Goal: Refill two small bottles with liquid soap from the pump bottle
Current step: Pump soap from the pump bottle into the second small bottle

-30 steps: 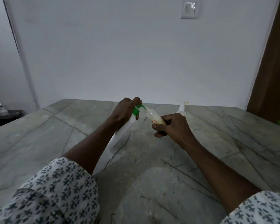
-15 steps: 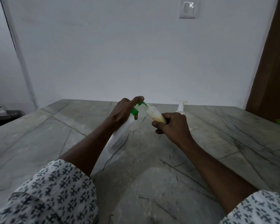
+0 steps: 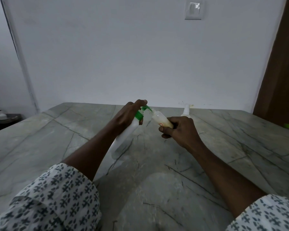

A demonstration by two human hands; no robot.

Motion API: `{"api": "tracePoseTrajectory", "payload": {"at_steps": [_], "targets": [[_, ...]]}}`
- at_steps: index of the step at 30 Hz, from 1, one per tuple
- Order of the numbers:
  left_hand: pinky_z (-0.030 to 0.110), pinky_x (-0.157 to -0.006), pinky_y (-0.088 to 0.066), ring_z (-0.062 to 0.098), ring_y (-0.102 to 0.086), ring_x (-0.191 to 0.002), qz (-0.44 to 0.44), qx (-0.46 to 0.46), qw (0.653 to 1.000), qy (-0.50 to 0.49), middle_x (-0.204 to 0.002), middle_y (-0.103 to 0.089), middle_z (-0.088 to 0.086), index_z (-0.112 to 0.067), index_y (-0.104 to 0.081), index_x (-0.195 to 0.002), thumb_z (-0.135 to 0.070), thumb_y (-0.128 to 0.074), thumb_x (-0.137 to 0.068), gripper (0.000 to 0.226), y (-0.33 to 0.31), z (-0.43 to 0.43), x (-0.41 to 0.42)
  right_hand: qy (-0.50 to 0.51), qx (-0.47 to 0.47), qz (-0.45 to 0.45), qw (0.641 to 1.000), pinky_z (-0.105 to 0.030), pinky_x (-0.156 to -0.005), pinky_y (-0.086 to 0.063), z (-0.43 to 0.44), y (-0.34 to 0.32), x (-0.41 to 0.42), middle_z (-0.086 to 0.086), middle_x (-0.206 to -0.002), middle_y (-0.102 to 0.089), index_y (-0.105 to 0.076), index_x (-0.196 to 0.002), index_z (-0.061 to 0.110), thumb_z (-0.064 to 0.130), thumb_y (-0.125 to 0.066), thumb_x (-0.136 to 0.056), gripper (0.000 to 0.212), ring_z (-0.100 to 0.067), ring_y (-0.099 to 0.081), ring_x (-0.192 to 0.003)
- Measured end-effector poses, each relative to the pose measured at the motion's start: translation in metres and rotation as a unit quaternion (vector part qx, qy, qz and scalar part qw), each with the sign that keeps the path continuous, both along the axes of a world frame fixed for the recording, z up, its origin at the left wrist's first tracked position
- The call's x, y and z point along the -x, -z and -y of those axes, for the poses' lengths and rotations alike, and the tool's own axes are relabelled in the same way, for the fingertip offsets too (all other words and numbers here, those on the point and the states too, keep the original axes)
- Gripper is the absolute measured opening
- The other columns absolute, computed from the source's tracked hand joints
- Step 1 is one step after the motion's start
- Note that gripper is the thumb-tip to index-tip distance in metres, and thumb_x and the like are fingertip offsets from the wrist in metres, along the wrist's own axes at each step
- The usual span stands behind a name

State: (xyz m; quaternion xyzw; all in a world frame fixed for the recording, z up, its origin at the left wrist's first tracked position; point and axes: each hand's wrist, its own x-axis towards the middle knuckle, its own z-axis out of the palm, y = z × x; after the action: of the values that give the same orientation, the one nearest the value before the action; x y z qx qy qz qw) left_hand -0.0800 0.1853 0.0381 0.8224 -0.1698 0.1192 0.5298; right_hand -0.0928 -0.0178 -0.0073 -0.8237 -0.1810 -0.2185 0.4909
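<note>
Over the marble table [image 3: 57,139], pump bottle [image 3: 125,139] leaning in the left hand [image 3: 127,116], fingers curling round its neck, spout [image 3: 148,108] meeting the mouth of a small bottle [image 3: 160,120], right hand [image 3: 180,130] gripping it, second small bottle [image 3: 186,110] standing behind near the far edge, its top spreading wide.

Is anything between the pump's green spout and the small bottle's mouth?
Nothing visible. The left hand grips the pump bottle, whose green spout reaches the open mouth of the small bottle, held tilted by the right hand.
</note>
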Motion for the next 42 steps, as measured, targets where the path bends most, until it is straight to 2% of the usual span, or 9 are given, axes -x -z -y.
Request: {"api": "tracePoseTrajectory", "payload": {"at_steps": [6, 9, 15, 21, 26, 30, 34, 38, 42], "targets": [[0.031, -0.063, -0.046, 0.016, -0.057, -0.051, 0.003, 0.000, 1.000, -0.013, -0.063, -0.065, 0.011, -0.010, -0.065, -0.072, -0.045, -0.042, -0.101, 0.051, 0.001, -0.003, -0.002, 0.012, 0.000, 0.014, 1.000, -0.034, -0.066, -0.062, -0.007, 0.000, 0.002, -0.009, -0.087, -0.073, -0.073, -0.105, 0.005, 0.019, -0.080, -0.077, 0.032, -0.013, -0.072, -0.060], [0.032, -0.065, -0.047, 0.016, -0.057, -0.050, 0.009, -0.004, 1.000, -0.020, -0.061, -0.065, 0.009, -0.012, -0.065, -0.071, -0.045, -0.043, -0.101, 0.050, 0.003, -0.002, -0.003, 0.015, 0.000, 0.013, 1.000, -0.035, -0.067, -0.062, -0.007, 0.001, 0.002, -0.009, -0.087, -0.073, -0.073, -0.105, 0.005, 0.019, -0.080, -0.077, 0.032, -0.013, -0.072, -0.060], [0.049, -0.087, -0.049, 0.019, -0.057, -0.058, 0.065, -0.040, 0.995, -0.057, -0.059, -0.068, 0.006, -0.013, -0.064, -0.056, -0.038, -0.039, -0.096, 0.053, 0.007, -0.002, -0.011, 0.009, 0.016, 0.005, 1.000, -0.035, -0.068, -0.062, -0.008, 0.003, 0.000, -0.010, -0.093, -0.074, -0.071, -0.110, 0.005, 0.021, -0.081, -0.077, 0.038, -0.014, -0.073, -0.061], [0.053, -0.087, -0.051, 0.023, -0.061, -0.059, 0.060, -0.035, 0.996, -0.046, -0.062, -0.070, 0.011, -0.005, -0.068, -0.061, -0.061, -0.036, -0.089, 0.069, 0.009, -0.003, -0.015, 0.012, -0.003, -0.003, 1.000, -0.033, -0.066, -0.062, -0.008, 0.001, 0.001, -0.008, -0.088, -0.073, -0.073, -0.104, 0.005, 0.020, -0.081, -0.076, 0.032, -0.013, -0.072, -0.059], [0.047, -0.084, -0.052, 0.019, -0.062, -0.057, 0.056, -0.031, 0.995, -0.080, -0.061, -0.071, 0.008, -0.007, -0.074, -0.067, -0.073, -0.038, -0.077, 0.076, 0.009, -0.002, -0.015, 0.013, -0.008, -0.005, 1.000, -0.035, -0.068, -0.062, -0.009, 0.001, 0.001, -0.007, -0.087, -0.072, -0.072, -0.104, 0.004, 0.020, -0.081, -0.076, 0.034, -0.013, -0.072, -0.060], [0.048, -0.084, -0.052, 0.020, -0.062, -0.057, 0.055, -0.029, 0.994, -0.087, -0.061, -0.071, 0.007, -0.007, -0.075, -0.072, -0.068, -0.039, -0.081, 0.072, 0.008, -0.002, -0.014, 0.014, -0.003, -0.010, 1.000, -0.030, -0.068, -0.062, -0.009, 0.002, 0.000, -0.005, -0.091, -0.070, -0.070, -0.110, 0.004, 0.020, -0.081, -0.076, 0.039, -0.012, -0.072, -0.063], [0.050, -0.085, -0.053, 0.022, -0.063, -0.059, 0.055, -0.023, 0.994, -0.092, -0.062, -0.072, 0.007, -0.009, -0.074, -0.072, -0.070, -0.040, -0.078, 0.070, 0.007, -0.002, -0.013, 0.010, -0.011, -0.014, 1.000, -0.038, -0.072, -0.062, -0.008, 0.003, 0.000, -0.007, -0.092, -0.070, -0.070, -0.110, 0.004, 0.017, -0.081, -0.076, 0.039, -0.015, -0.073, -0.065], [0.048, -0.083, -0.053, 0.023, -0.064, -0.060, 0.060, -0.031, 0.993, -0.095, -0.062, -0.072, 0.007, -0.017, -0.074, -0.071, -0.073, -0.039, -0.075, 0.066, 0.008, -0.001, -0.012, 0.008, -0.012, -0.010, 1.000, -0.036, -0.073, -0.062, -0.008, 0.002, 0.001, -0.005, -0.089, -0.069, -0.070, -0.110, 0.004, 0.018, -0.081, -0.076, 0.039, -0.014, -0.073, -0.065], [0.052, -0.086, -0.053, 0.026, -0.061, -0.062, 0.083, -0.050, 0.992, -0.084, -0.062, -0.070, 0.008, -0.013, -0.070, -0.069, -0.054, -0.037, -0.090, 0.057, 0.007, -0.001, -0.013, 0.009, -0.010, -0.008, 1.000, -0.033, -0.073, -0.062, -0.008, 0.002, 0.000, -0.004, -0.090, -0.070, -0.069, -0.113, 0.005, 0.019, -0.081, -0.077, 0.040, -0.010, -0.072, -0.065]]}}
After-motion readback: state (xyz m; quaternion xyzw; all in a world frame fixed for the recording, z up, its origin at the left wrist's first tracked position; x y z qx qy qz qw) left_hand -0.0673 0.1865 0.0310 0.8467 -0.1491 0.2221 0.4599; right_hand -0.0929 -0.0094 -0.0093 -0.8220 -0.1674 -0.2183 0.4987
